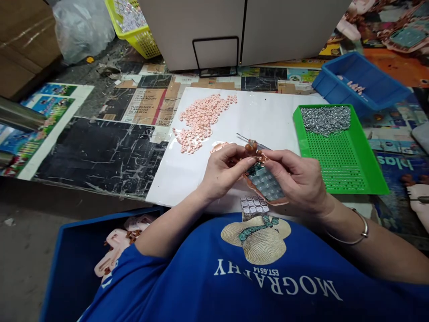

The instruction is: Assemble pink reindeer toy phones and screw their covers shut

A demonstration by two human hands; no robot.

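Observation:
My left hand (221, 172) and my right hand (300, 181) meet in front of my body. Between them is a toy part (266, 182) with a brown and pink edge and a grey-green panel of small raised squares. Fingers of both hands pinch its brown upper end, where rounded brown bits (251, 146) stick up. A thin metal tool (243, 137) with a narrow tip shows just behind the fingertips; whether it lies on the white sheet (268, 112) or is held I cannot tell. Small pink pieces (219, 146) lie beyond my left hand.
A heap of pink pieces (201, 118) spreads over the white sheet. On the right, a green tray (372, 179) holds small metal parts (325, 120), with a blue bin (378, 85) behind. A grey box (201, 27) stands at the back. Lower left is a blue crate (56, 268).

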